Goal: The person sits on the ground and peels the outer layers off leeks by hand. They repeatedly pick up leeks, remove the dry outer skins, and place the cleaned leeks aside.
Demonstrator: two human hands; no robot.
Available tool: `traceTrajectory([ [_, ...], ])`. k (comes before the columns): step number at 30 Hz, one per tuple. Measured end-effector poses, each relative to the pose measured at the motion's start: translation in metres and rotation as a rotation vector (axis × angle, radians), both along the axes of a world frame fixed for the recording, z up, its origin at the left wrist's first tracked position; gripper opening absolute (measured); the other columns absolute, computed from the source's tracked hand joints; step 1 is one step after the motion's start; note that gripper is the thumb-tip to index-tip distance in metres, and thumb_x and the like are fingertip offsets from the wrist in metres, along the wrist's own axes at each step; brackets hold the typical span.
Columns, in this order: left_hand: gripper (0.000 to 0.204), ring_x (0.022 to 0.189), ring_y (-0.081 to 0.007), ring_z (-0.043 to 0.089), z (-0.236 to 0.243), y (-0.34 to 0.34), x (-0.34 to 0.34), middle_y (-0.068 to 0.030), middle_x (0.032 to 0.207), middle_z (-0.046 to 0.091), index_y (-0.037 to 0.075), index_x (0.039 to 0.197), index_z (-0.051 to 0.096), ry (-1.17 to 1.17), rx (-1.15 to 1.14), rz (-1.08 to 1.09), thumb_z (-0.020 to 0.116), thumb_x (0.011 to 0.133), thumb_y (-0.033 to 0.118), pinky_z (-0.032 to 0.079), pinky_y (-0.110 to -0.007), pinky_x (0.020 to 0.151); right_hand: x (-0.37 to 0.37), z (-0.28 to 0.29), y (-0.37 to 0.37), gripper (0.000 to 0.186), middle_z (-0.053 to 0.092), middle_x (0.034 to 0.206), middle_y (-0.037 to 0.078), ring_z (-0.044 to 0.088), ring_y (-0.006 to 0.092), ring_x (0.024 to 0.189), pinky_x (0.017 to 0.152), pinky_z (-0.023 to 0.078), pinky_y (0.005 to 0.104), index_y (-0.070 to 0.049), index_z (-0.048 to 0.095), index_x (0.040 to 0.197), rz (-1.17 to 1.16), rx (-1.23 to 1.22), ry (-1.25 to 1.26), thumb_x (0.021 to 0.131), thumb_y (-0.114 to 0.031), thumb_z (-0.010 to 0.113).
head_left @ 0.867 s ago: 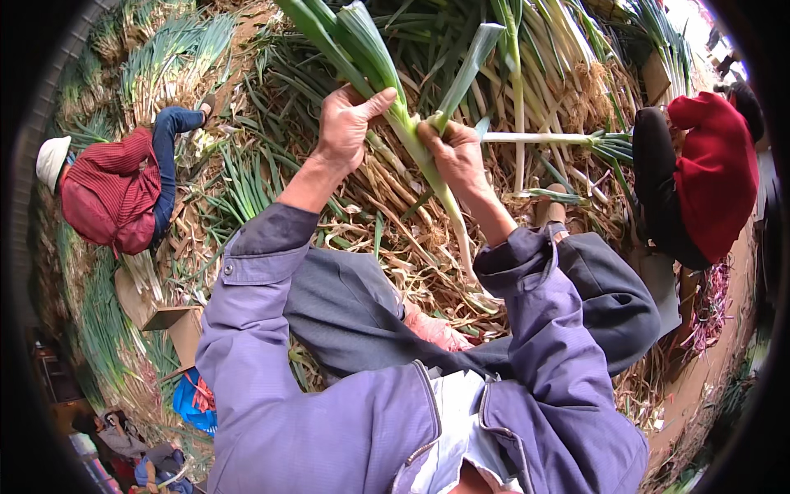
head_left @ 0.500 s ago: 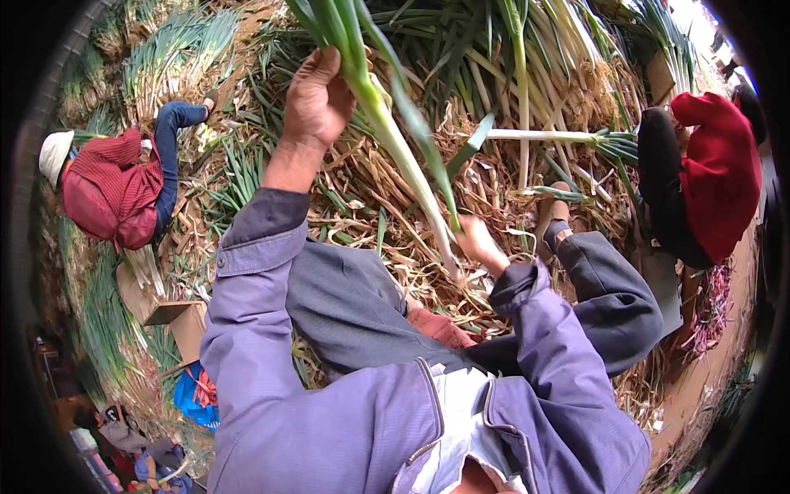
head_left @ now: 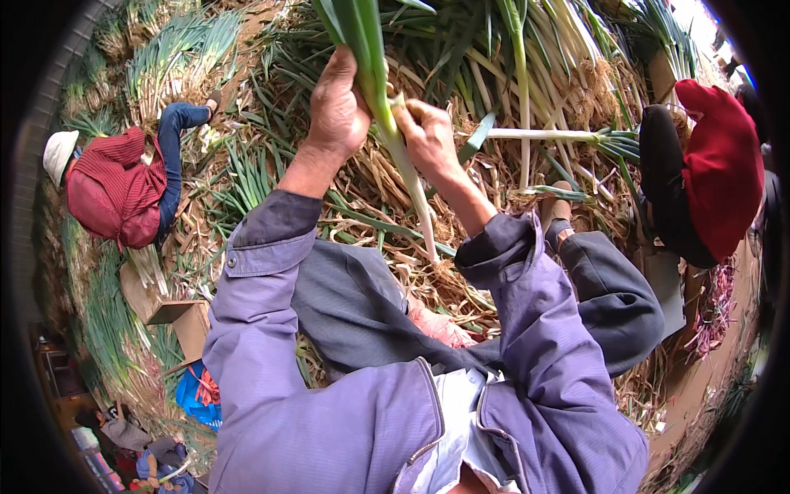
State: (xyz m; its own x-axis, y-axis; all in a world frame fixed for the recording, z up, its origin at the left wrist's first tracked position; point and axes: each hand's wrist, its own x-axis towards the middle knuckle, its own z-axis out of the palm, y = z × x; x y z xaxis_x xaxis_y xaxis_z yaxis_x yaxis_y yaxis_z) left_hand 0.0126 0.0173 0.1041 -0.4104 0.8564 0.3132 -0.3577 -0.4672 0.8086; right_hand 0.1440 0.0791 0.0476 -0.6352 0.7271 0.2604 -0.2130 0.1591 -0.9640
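Note:
A long green onion [head_left: 403,160], white at its root end and green at the top, slants down in front of me. My left hand [head_left: 339,111] is closed around it just where the green leaves start. My right hand [head_left: 428,136] pinches at the stalk's right side, beside a small pale torn end of an outer leaf; the fingertips partly hide what they grip. The root end hangs over dry husks [head_left: 461,288] near my bent legs.
A large heap of green onions [head_left: 559,41] lies ahead. One onion [head_left: 543,134] lies crosswise on it. A person in dark red [head_left: 115,189] bends at left; another in red [head_left: 720,173] is at right. A wooden box [head_left: 156,300] and blue bag [head_left: 197,395] stand at lower left.
My right hand has moved up from near the root end to the stalk just below my left hand. The long leaf that drooped along the stalk no longer hangs there. The root end has shifted left.

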Motion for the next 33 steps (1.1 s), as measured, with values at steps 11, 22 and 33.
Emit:
traceTrajectory([
  [11,0.066,0.071,-0.011,0.045,0.035,-0.017,0.013,-0.002,0.086,0.048,0.005,0.117,0.049,0.119,-0.057,-0.065,0.065,0.084,0.06,0.042,-0.027,0.061,0.034,-0.124,-0.016,0.028,0.066,0.077,0.008,0.063,0.0164,0.064,0.055,0.053,0.0343,0.003,0.064,0.101,-0.015,-0.849,-0.232,0.1,-0.02,0.047],
  [22,0.063,0.065,-0.0122,0.038,0.043,-0.036,-0.073,-0.0005,0.079,0.05,0.009,0.094,0.06,-0.124,-0.019,0.062,0.054,0.083,0.071,0.034,-0.027,0.057,0.075,-0.106,-0.036,0.022,0.058,0.077,0.016,0.055,0.0294,0.061,0.055,0.045,0.0424,-0.004,0.047,0.095,0.238,0.309,-0.202,0.1,-0.025,0.051],
  [33,0.059,0.062,-0.0157,0.044,0.028,-0.067,-0.116,-0.0016,0.073,0.05,0.011,0.089,0.054,-0.153,-0.127,0.586,0.042,0.09,0.069,0.037,-0.031,0.055,0.195,-0.188,0.014,0.047,0.058,0.106,0.023,0.059,0.039,0.096,0.082,0.048,0.0484,0.001,0.053,0.124,0.221,0.698,-0.708,0.089,-0.027,0.065],
])
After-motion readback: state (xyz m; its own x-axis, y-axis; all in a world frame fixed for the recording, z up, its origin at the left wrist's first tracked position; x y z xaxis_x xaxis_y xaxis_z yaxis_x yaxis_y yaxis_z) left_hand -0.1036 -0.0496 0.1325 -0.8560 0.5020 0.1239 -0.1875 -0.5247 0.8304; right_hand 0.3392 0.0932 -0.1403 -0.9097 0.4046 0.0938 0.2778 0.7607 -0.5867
